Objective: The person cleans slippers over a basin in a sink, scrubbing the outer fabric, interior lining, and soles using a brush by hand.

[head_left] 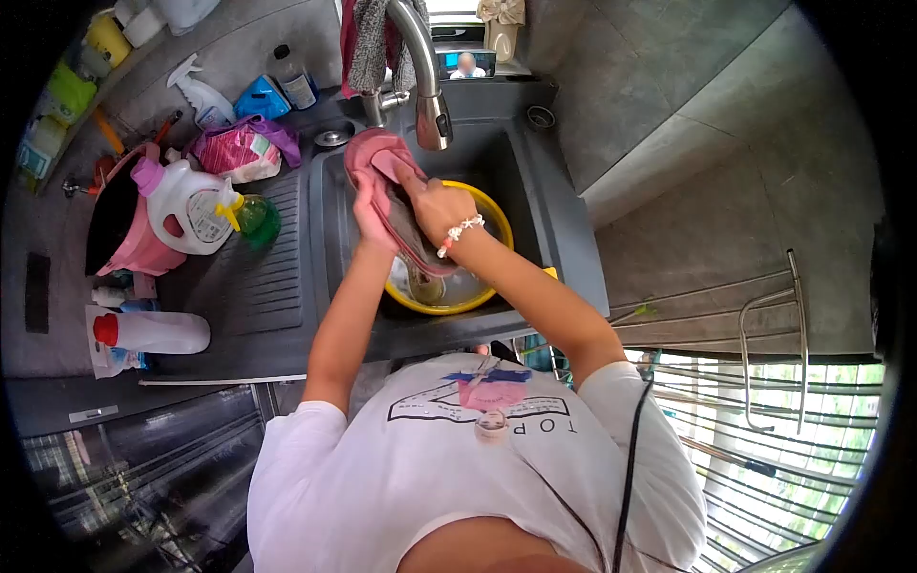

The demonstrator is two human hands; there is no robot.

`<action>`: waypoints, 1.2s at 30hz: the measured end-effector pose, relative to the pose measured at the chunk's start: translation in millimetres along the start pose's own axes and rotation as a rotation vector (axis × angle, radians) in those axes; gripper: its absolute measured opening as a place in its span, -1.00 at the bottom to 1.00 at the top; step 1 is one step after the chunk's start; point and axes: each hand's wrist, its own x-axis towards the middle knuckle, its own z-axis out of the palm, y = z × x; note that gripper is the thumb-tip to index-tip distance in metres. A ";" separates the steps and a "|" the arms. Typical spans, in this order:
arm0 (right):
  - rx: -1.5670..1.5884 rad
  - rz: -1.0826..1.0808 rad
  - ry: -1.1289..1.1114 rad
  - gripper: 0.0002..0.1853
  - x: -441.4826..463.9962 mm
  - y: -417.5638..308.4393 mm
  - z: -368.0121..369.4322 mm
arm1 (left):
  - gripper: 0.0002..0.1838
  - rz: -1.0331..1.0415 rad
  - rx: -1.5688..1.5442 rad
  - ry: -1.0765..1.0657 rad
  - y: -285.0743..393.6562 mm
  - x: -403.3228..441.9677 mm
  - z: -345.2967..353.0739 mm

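Over a yellow basin (508, 225) in the sink, a long pink slipper (413, 235) with a greyish inner face is tilted up. My left hand (374, 212) is closed around its left edge. My right hand (441, 208), wearing a bead-and-shell bracelet (461, 233), is on the opposite side, with curled fingers pressed against the slipper's upper part. Whether something small is under those fingers is hidden. Below the slipper, a brownish object (426, 286) that I cannot make out lies in the basin's cloudy water.
The faucet (432, 115) hangs just above my hands. On the left drainboard (258, 286) stand a white jug (191, 205), a green spray bottle (256, 222), a pink tub (143, 250) and a red-capped bottle (158, 332). A metal rack (755, 325) is at the right.
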 end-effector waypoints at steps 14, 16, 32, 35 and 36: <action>0.176 -0.114 0.175 -0.38 -28.2 -7.8 -70.3 | -0.26 0.171 -0.048 -0.044 55.6 19.0 1.9; 0.113 -0.100 0.130 -0.38 -18.6 -6.1 -62.8 | -0.25 0.129 -0.025 -0.049 53.3 15.9 -3.0; 0.349 -0.076 0.170 -0.48 -38.8 9.7 -26.5 | -0.13 -0.017 -0.096 -0.033 51.9 3.6 -9.5; 0.482 0.037 0.187 -0.49 -29.7 12.7 -25.0 | -0.19 -0.016 -0.048 -0.025 48.7 -2.4 -3.6; 0.414 0.009 0.179 -0.50 -26.1 13.0 -17.3 | -0.21 -0.071 -0.081 -0.079 44.4 -4.2 0.7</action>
